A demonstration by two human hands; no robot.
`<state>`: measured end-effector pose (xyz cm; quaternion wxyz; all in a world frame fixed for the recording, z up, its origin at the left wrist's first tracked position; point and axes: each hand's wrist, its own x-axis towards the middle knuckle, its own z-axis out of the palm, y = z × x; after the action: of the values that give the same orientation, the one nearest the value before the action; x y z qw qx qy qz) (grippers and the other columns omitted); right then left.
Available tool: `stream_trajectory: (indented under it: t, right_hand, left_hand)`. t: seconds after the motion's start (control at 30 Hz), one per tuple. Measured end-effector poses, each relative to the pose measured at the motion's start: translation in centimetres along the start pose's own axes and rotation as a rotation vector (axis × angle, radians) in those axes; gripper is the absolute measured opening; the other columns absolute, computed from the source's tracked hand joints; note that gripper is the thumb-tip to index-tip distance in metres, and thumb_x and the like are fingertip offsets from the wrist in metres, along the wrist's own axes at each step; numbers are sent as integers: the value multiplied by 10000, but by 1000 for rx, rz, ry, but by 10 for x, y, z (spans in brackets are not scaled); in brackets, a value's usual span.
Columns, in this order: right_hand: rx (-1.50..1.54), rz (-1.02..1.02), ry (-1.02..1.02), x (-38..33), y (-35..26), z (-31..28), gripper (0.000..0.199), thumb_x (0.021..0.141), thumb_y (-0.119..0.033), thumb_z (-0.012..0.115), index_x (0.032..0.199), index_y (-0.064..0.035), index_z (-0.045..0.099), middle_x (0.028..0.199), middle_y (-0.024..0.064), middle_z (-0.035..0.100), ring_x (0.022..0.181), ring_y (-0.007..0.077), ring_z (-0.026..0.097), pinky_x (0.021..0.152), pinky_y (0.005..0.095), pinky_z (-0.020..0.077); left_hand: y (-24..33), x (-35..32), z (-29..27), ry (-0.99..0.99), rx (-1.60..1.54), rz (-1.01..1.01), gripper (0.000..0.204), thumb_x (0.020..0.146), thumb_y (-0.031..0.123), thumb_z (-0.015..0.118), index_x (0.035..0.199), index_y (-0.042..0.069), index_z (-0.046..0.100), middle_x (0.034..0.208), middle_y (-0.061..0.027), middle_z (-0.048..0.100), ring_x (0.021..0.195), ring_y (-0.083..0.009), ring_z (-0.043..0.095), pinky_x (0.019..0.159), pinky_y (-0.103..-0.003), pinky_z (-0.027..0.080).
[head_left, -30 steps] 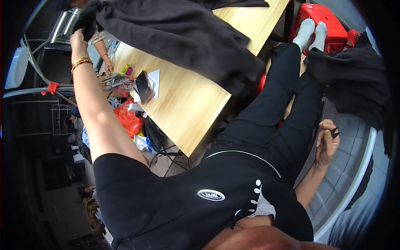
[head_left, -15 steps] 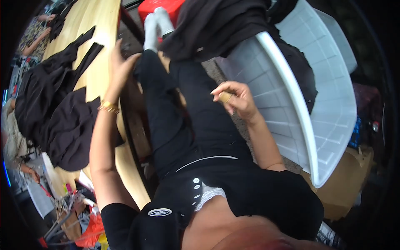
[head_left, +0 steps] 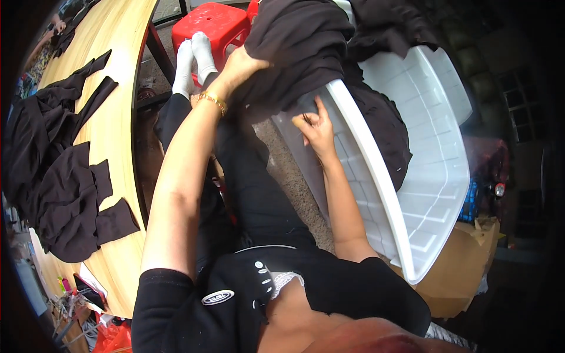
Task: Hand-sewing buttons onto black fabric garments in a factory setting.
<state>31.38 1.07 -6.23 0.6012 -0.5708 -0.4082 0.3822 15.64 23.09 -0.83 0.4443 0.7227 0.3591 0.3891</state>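
A dark garment (head_left: 294,44) hangs over the near end of a white plastic bin, above my legs. My left hand (head_left: 241,67) grips its left edge, with the thumb on top and the fingers partly hidden by the cloth. Lower down, beside the bin's outer wall, my right hand (head_left: 318,132) is partly closed with its index finger stretched up. A tan cover wraps one of its digits. Something thin and dark shows between the fingers, too small and blurred to name. The white bin (head_left: 376,170) holds more dark cloth (head_left: 385,129).
A light wooden table (head_left: 126,76) stands on the left, with dark garment pieces (head_left: 70,200) spread on it. A red plastic stool (head_left: 215,23) supports my feet at the far end. A cardboard box (head_left: 453,276) stands right of the bin.
My left hand has moved right from the table's edge and taken hold of the dark garment. My right hand has shifted slightly up and left, close under the cloth. The view has turned a little.
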Motion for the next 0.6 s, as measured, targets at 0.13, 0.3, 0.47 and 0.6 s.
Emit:
stream_trajectory:
  t: [0.13, 0.3, 0.47, 0.6]
  right_hand:
    - [48, -32, -95, 45, -13, 19, 701, 787, -144, 775, 1350, 28, 395, 876, 75, 650, 475, 72, 476, 400, 213, 350]
    - [15, 159, -261, 49, -34, 44, 209, 786, -112, 764, 923, -20, 636, 734, 34, 627, 437, 50, 420, 399, 208, 271]
    - [-6, 182, -183, 46, -48, 45, 151, 785, -124, 775, 841, -46, 658, 646, -34, 566, 430, 33, 381, 403, 221, 237]
    - [26, 37, -135, 47, -43, 36, 365, 763, -117, 796, 1068, 14, 643, 801, -6, 631, 602, 61, 530, 518, 233, 401]
  left_hand:
    - [11, -29, -20, -211, -211, -127, 466, 653, 122, 785, 1072, -37, 659, 979, -90, 701, 872, -154, 644, 817, -295, 509]
    - [24, -48, -29, -293, -265, -183, 525, 663, 109, 776, 1140, -45, 617, 1033, -95, 669, 955, -158, 606, 884, -296, 476]
    - [31, -28, -29, -210, -373, -88, 1101, 602, 353, 887, 1409, -108, 298, 1338, -205, 492, 1243, -263, 483, 1056, -329, 376]
    - [2, 3, -31, -237, -292, -57, 1121, 698, 503, 794, 1464, -90, 230, 1460, -223, 379, 1362, -300, 367, 1128, -354, 279]
